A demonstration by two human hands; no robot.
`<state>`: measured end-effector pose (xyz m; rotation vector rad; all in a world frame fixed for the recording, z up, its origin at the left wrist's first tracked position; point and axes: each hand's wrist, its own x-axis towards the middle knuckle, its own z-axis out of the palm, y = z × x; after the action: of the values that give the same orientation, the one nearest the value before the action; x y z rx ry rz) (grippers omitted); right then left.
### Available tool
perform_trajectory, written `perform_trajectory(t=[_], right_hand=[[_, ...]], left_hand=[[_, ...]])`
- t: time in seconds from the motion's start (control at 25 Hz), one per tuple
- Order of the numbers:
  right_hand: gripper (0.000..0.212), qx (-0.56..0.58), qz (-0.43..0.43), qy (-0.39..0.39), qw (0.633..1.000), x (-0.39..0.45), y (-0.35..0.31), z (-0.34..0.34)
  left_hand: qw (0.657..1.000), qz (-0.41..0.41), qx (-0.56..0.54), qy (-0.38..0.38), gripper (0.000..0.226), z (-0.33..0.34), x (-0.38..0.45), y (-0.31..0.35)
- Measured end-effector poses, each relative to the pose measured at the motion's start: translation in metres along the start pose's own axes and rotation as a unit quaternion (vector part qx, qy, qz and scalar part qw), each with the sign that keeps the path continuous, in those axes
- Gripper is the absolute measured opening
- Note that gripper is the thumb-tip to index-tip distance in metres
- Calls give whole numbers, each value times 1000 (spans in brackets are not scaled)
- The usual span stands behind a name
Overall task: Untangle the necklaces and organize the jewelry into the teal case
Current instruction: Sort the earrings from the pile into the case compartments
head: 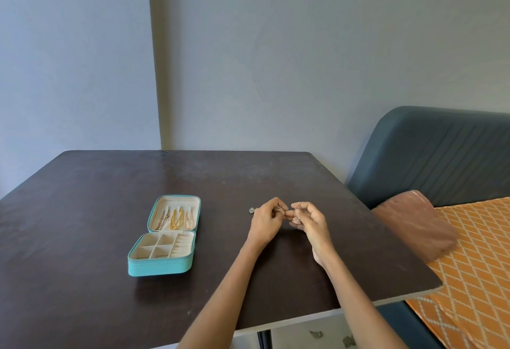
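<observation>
No writing, label, brand, number or sign can be read anywhere in the view.

Head view: above near table (82,210) edge, facing forward-down, wide.
</observation>
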<state>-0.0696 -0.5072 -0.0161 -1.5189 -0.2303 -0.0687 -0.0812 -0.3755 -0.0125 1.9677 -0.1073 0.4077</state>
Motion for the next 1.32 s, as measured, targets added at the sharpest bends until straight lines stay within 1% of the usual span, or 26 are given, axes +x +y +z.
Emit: perform_trajectory(t=[0.12,0.24,0.32,0.4,0.44,0.48,0.6,0.76,0.88,0.92,1.04,1.16,1.32], right_hand=[[16,19,-1,16,1000,1,-1,-1],[15,33,-7,20,999,0,-2,-2],[14,39,-9,22,999,0,-3,-2],[14,42,-10,25,999,-1,-3,-2],[15,40,-12,27,999,-1,-3,-2],[15,36,-16,30,999,-1,-3,-2],[16,7,-27,28,999,-3,-5,-2],[16,-3,-41,18,999,-12,-15,19],[12,24,-40,12,999,-21,-31,57],[13,28,-45,11,999,-23,-37,72],[16,43,-57,0,997,-33,-55,116],[20,37,-55,-28,997,-52,-65,158],[19,46,-35,-60,997,-73,-76,202]], left_hand=[[999,0,-30,-18,34,-2,0,1],[997,-8,-78,-16,26,-3,-3,5],[996,10,-90,13,15,-4,-5,6],[992,-1,-112,60,5,-5,-5,4],[987,-18,-138,76,4,-6,-5,3],[983,-34,-163,82,11,-8,-5,3],[977,-45,-198,64,24,-12,-11,7],[973,-29,-229,28,17,-29,-17,29],[979,3,-202,-2,4,-67,-11,48],[984,14,-179,-5,5,-84,-10,51],[990,28,-134,28,7,-140,-24,47],[989,11,-128,69,7,-194,-53,30],[994,-36,-69,71,9,-247,-87,7]])
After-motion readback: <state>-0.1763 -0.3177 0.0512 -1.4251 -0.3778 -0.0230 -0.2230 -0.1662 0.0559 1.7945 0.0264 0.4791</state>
